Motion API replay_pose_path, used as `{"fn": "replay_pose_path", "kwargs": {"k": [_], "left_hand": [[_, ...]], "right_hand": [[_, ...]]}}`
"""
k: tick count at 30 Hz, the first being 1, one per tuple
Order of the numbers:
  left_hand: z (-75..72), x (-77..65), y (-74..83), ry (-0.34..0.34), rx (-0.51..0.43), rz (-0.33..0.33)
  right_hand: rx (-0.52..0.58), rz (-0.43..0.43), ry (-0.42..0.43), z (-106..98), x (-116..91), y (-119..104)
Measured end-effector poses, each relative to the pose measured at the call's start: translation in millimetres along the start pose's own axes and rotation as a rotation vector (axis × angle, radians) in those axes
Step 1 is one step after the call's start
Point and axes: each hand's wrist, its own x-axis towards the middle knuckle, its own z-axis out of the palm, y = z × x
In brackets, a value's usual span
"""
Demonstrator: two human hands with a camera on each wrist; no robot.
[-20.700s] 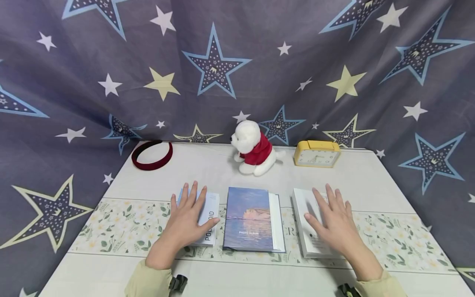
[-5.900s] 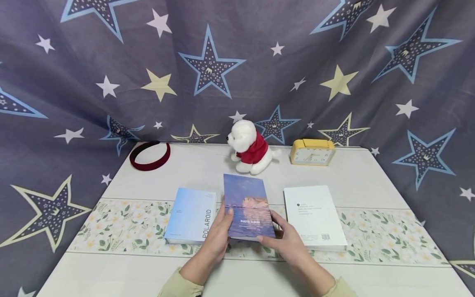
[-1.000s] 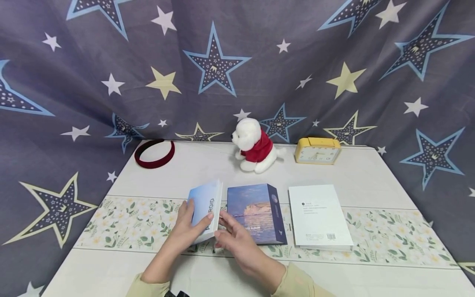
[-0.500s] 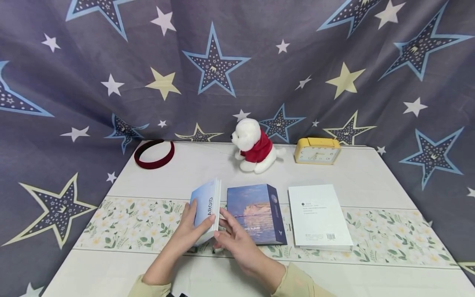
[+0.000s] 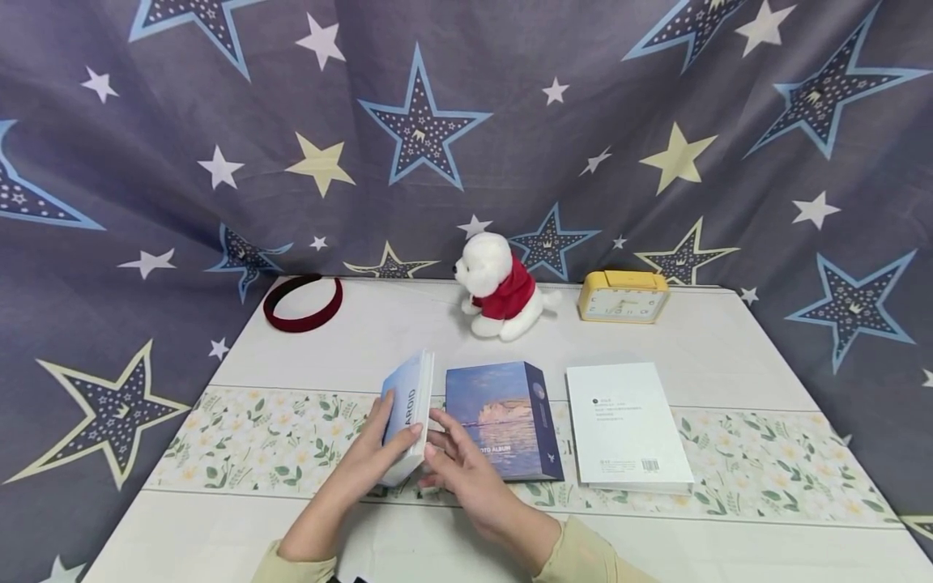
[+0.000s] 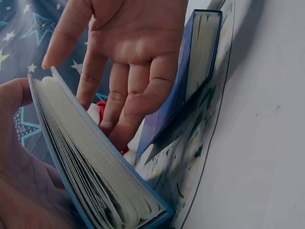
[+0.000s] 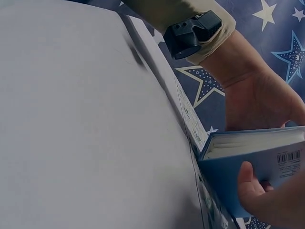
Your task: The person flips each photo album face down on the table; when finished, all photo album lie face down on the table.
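Note:
My left hand grips a blue photo album lettered POLAROID by its left side, thumb across the front cover. The album is tilted, right edge up. In the left wrist view its page block faces the camera, covers nearly together. My right hand is at the album's right side, fingers loosely extended, thumb tip by its near corner. The right wrist view shows a fingertip of the right hand against the barcoded cover. Just right lies a photo album with a sea-cliff picture, dark spine to the right.
A white book-like album, barcode up, lies at the right. Behind stand a white plush dog in a red top and a yellow alarm clock. A dark red headband lies back left. A star-patterned curtain backs the table.
Since 20.7 s ago, the white album has been turned over. Both hands held the cliff album 5.9 s ago; it now lies down. Within the last second, the POLAROID album has tilted more steeply.

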Motion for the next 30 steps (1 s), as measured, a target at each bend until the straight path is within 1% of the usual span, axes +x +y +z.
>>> {"fn": "replay_pose_path", "kwargs": {"k": [2,4,9,12,14,17,19,22,26,29,30], "left_hand": [[1.3,-1.1,1.3,-0.014,-0.025,0.020],[3.5,-1.3,2.0,-0.027,-0.061,0.057],[8.1,-0.8,1.4,-0.036,-0.113,0.121],[8.1,-1.1,0.6,-0.035,-0.119,0.120],[7.3,-1.7,0.6,-0.033,-0.116,0.105],[5.8,-2.5,1.5,-0.030,-0.112,0.071],[4.7,-3.1,2.6,-0.025,-0.117,0.036],[2.9,-4.3,4.0,-0.018,-0.135,0.014],[-0.4,-5.4,3.4,-0.003,-0.194,0.042],[-4.1,-5.4,1.5,0.016,-0.252,0.059],[-5.7,-5.7,1.0,0.027,-0.261,0.052]], "right_hand": [[-0.011,-0.013,-0.011,0,1,0],[-0.031,-0.022,-0.022,1,1,1],[-0.062,-0.031,-0.029,3,1,2],[-0.066,-0.033,-0.032,3,2,2],[-0.071,-0.030,-0.037,3,2,3],[-0.066,-0.024,-0.043,2,4,6],[-0.063,-0.011,-0.047,2,6,7],[-0.083,0.021,-0.051,2,6,9],[-0.171,0.060,-0.055,4,5,9],[-0.236,0.065,-0.057,5,5,9],[-0.252,0.060,-0.061,5,5,9]]}}
